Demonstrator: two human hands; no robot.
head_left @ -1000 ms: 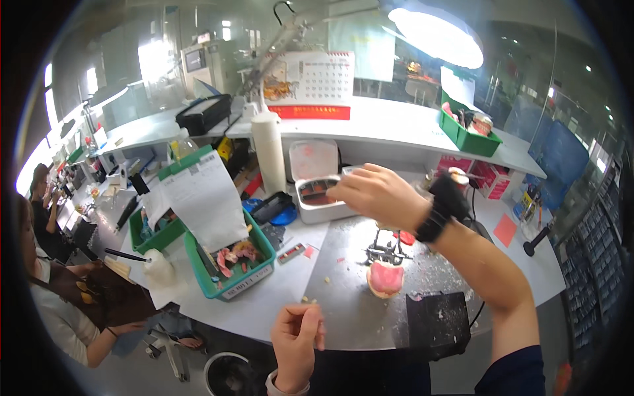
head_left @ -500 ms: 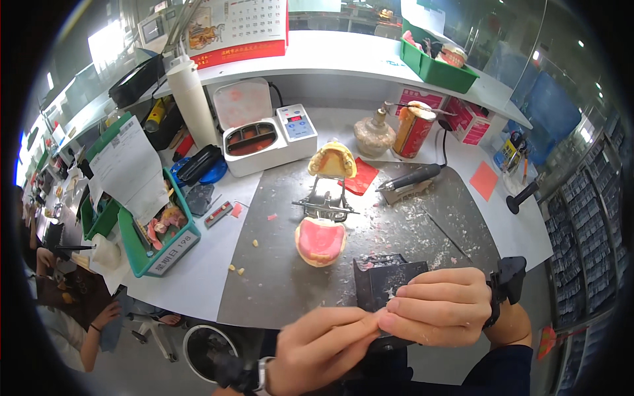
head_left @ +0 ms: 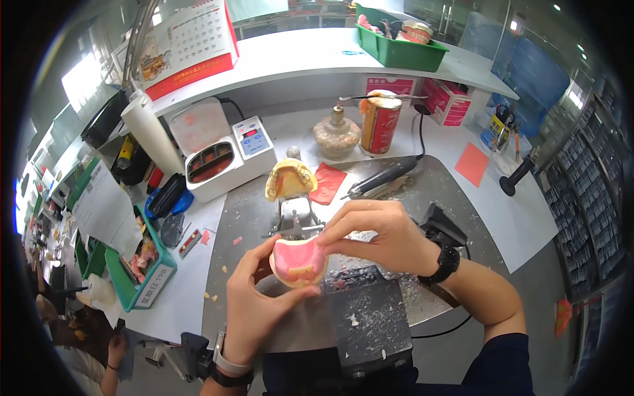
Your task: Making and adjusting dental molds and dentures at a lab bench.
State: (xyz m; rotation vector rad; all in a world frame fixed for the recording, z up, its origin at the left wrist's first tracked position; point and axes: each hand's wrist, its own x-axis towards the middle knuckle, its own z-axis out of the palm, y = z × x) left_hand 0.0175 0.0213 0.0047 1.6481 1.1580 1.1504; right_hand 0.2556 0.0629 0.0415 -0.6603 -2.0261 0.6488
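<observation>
My left hand [head_left: 256, 290] curves around the left side of a lower dental cast, its thumb along the front. Pink wax [head_left: 294, 254] covers the cast, with a few yellowish teeth [head_left: 303, 272] set at its front edge. At the cast's right side, my right hand [head_left: 376, 234] has thumb and fingers pinched together against the wax; anything between them is hidden. Behind the cast is a metal articulator [head_left: 295, 212], opened back, bearing a yellowish upper cast [head_left: 291, 179].
A dusty black bench block [head_left: 373, 320] juts from the front edge. A handpiece [head_left: 386, 177], red wax sheet [head_left: 328, 185], glass spirit lamp [head_left: 337, 137], red can [head_left: 381, 125] and white wax heater [head_left: 228, 165] stand behind. A green tray [head_left: 148, 280] is at left.
Both hands have moved from the bench block up and left to the lower cast. My left hand now grips it, and my right fingertips touch its wax. The view has shifted.
</observation>
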